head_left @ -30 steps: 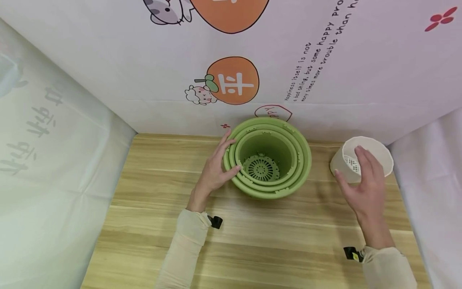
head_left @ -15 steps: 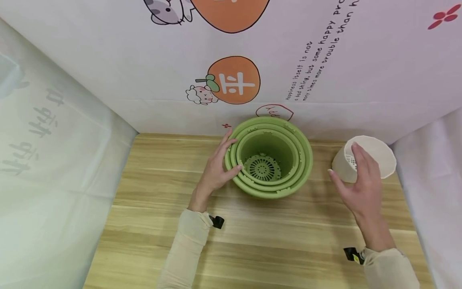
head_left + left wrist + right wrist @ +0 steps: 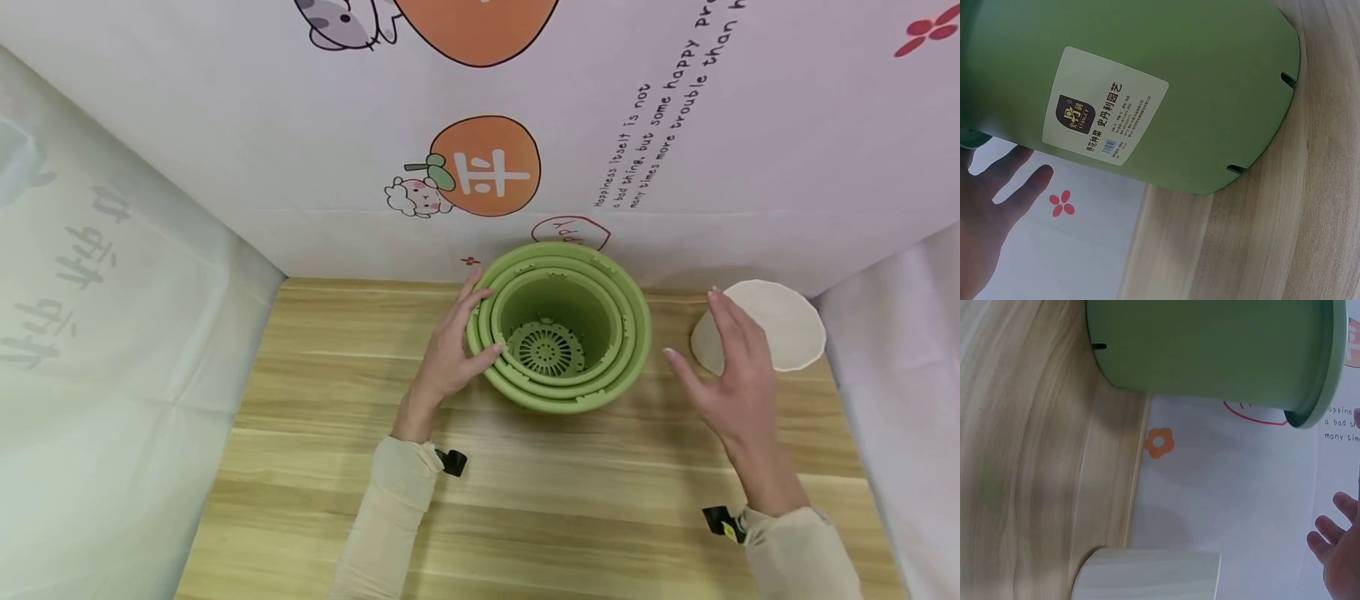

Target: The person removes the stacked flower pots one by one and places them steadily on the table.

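Several green flower pots [image 3: 566, 406] stand nested inside one another, with a slotted bottom showing in the innermost. My left hand [image 3: 448, 346] holds them at the left rim, its thumb and a finger reaching over the edges. A white label [image 3: 1104, 106] is stuck on the outer pot's side in the left wrist view. To the right, my right hand [image 3: 738, 387] hovers with spread fingers and holds nothing, overlapping a white pot [image 3: 791, 325] in the head view. In the right wrist view its fingertips [image 3: 1329, 531] are apart from both pots.
Everything stands on a wood-grain table [image 3: 555, 508]. A printed white cloth wall [image 3: 300, 150] rises right behind the pots, and plain side cloths [image 3: 900, 375] close in the right and left. Wood surface lies in front of the pots.
My right hand has moved left, away from over the white pot's opening toward the green pots. The left hand and the green pots have stayed in place.
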Action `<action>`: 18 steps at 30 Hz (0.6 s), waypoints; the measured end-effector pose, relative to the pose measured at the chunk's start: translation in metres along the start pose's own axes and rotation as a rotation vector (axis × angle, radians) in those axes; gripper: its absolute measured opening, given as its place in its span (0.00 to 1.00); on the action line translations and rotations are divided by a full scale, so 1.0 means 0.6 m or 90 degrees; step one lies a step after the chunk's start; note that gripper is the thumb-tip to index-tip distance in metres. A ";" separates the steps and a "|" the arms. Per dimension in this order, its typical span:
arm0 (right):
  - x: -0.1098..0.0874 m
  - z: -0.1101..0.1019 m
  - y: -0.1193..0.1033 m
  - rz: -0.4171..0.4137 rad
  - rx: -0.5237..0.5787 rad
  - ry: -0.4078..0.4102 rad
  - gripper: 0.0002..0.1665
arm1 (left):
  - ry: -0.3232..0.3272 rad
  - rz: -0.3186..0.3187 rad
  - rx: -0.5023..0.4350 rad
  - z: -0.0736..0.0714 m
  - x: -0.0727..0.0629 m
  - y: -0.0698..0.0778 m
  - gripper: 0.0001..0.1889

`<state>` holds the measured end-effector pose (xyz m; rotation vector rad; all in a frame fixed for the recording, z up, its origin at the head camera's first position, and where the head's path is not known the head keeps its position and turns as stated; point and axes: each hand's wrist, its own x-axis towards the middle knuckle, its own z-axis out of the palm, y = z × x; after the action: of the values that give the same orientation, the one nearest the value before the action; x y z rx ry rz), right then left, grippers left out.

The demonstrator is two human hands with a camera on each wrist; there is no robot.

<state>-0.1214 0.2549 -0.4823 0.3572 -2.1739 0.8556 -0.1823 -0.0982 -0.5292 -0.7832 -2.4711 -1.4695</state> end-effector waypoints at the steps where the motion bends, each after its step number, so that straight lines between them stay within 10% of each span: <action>1: 0.001 0.001 -0.001 0.001 0.003 -0.001 0.46 | 0.000 0.000 0.000 0.000 0.000 0.001 0.41; 18: -0.003 0.022 0.002 -0.012 0.034 -0.064 0.46 | -0.003 -0.008 -0.003 -0.001 -0.001 0.001 0.41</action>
<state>-0.1282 0.2469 -0.4906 0.4556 -2.2396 0.9036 -0.1818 -0.0988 -0.5286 -0.7747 -2.4811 -1.4807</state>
